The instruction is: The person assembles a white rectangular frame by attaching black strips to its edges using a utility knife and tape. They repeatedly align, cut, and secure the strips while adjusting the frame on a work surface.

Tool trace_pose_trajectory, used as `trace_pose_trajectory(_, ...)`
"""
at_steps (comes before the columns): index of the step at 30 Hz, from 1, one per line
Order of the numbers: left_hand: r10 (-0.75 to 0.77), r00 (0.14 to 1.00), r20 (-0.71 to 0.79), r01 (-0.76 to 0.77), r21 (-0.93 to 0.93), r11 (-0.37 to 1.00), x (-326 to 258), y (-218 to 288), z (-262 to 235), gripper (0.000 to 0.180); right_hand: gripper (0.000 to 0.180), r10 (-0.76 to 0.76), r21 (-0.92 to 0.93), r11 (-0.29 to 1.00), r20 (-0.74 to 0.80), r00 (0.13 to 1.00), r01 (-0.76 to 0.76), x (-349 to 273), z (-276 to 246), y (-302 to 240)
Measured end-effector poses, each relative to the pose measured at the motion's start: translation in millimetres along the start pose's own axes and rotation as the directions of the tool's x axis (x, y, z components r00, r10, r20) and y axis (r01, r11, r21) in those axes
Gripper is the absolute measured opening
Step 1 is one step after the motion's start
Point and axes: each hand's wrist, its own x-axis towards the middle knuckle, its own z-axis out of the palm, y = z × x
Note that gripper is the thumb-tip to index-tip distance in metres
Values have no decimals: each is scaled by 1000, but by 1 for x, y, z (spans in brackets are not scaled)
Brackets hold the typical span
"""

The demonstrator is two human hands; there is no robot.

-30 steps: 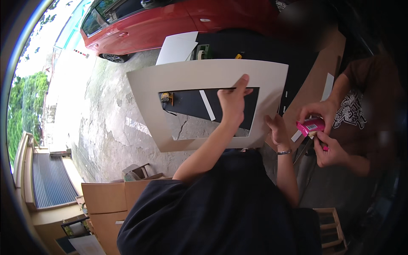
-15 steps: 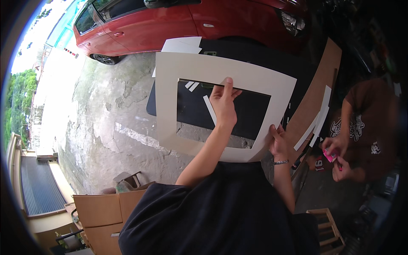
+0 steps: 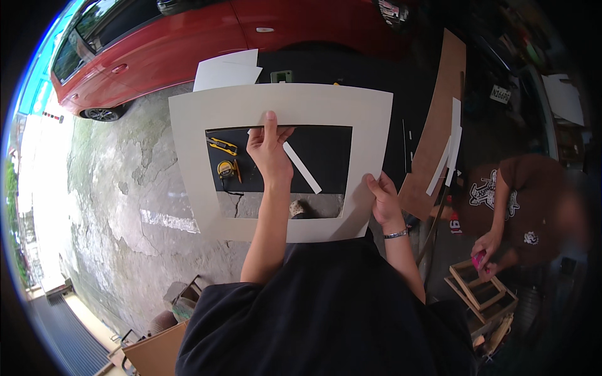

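A cream picture mat point(image 3: 282, 103) with a rectangular window is held up in front of me, over a dark work surface. My left hand point(image 3: 271, 153) reaches across the window and grips its far inner edge, thumb on the front face and fingers behind. At the mat's right outer edge, my right hand point(image 3: 385, 203) pinches the board, thumb in front. Through the window show a yellow utility knife point(image 3: 222, 146), a yellow tape measure point(image 3: 226, 168), a slim orange pencil-like stick point(image 3: 237, 171) and a white board strip point(image 3: 303, 168).
White sheets point(image 3: 227, 70) and a greenish tool point(image 3: 281, 76) lie beyond the mat. A long brown board point(image 3: 439, 119) with white strips point(image 3: 453, 141) is to the right. A person in a brown shirt point(image 3: 523, 200) handles something pink near a wooden frame point(image 3: 476, 285). A red car point(image 3: 188, 47) stands beyond.
My view has turned to the right. The mat sits more level, and the yellow tools now show through its window. The other person's hands are lower, near the wooden frame.
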Motion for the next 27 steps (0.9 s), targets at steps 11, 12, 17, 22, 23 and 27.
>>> trace_pose_trajectory(11, 45, 999, 23, -44, -21, 999, 0, 31, -4, 21, 29, 26, 115, 993, -74, 997, -18, 4, 7, 4)
trace_pose_trajectory(12, 87, 996, 23, -86, -33, 996, -3, 44, -1, 21, 28, 46, 211, 977, -62, 997, -32, 11, 3, 4)
trace_pose_trajectory(17, 341, 935, -99, -346, -38, 937, -9, 108, -6, 25, 28, -58, -871, 483, -136, 989, -92, 64, -34, 84)
trace_pose_trajectory(22, 531, 842, -97, -525, 81, 847, 1, 143, -23, 29, 61, -27, -967, -185, 184, 983, 176, 78, -1, 163)
trace_pose_trajectory(23, 547, 831, -103, -539, 96, 837, 2, 149, -33, 29, 64, -15, -944, -251, 224, 974, 213, 77, 5, 168)
trace_pose_trajectory(27, 608, 772, -184, -578, 192, 793, -5, 158, -37, 27, 25, -81, -917, -343, 243, 967, 202, 88, -6, 192)
